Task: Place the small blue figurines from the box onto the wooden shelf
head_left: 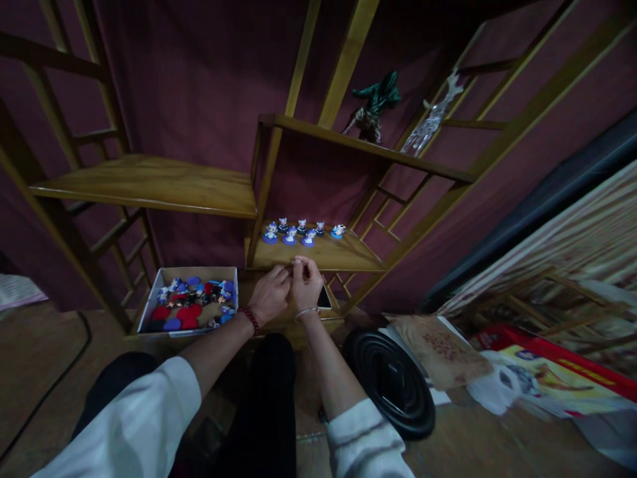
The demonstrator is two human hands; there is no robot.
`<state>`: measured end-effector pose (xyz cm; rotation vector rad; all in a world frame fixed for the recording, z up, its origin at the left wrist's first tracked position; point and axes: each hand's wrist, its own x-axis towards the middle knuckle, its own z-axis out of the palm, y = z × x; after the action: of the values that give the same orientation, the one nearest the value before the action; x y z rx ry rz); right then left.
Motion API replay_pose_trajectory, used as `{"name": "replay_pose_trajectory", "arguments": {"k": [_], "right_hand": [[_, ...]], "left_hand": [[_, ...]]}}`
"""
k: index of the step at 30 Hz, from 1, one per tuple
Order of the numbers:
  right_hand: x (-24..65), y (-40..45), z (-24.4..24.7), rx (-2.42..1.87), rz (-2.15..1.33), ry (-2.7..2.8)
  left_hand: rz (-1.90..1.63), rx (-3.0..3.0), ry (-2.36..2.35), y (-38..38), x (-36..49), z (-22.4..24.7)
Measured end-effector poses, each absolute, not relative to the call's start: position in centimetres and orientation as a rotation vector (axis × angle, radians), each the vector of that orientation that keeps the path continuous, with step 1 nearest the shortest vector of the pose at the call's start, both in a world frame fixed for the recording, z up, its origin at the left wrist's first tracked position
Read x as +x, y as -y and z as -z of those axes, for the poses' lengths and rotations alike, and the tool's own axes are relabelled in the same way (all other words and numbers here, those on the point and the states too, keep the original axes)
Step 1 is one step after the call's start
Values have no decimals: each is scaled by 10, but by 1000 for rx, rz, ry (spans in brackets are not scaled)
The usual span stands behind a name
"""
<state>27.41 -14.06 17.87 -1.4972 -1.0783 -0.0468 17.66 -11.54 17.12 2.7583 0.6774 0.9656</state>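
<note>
My left hand point(271, 292) and my right hand point(307, 284) meet just in front of the small shelf point(343, 255). The fingers of both are bent and closed together at the tips; whatever sits between them is too small or too hidden to make out. Behind them, small figurines on round bases stand in two rows, among them a purple-and-white one point(290, 236) and a blue-and-white one point(338, 231) at the right end. Left of my hands, a shallow cardboard box point(149, 302) holds several more figurines and loose red and purple round pieces.
A dark green-cloaked figure point(378, 103) and a clear glass-like statuette point(435, 116) occupy the upper shelf. A dark-screened phone point(324, 298) lies behind my right wrist. On the floor at right are a round black object point(393, 385), papers and a red-yellow package point(562, 375).
</note>
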Motion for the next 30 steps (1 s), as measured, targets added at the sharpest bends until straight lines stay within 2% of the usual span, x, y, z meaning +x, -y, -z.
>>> {"name": "replay_pose_trajectory", "arguments": {"k": [13, 23, 30], "right_hand": [[199, 146, -116, -1541, -85, 1315], [150, 116, -69, -1654, -272, 1456], [128, 93, -30, -1880, -416, 1567]], "left_hand": [[-717, 2671, -814, 114, 107, -99], [-502, 2582, -1144, 105, 46, -72], [-244, 2496, -1370, 82, 6, -51]]}}
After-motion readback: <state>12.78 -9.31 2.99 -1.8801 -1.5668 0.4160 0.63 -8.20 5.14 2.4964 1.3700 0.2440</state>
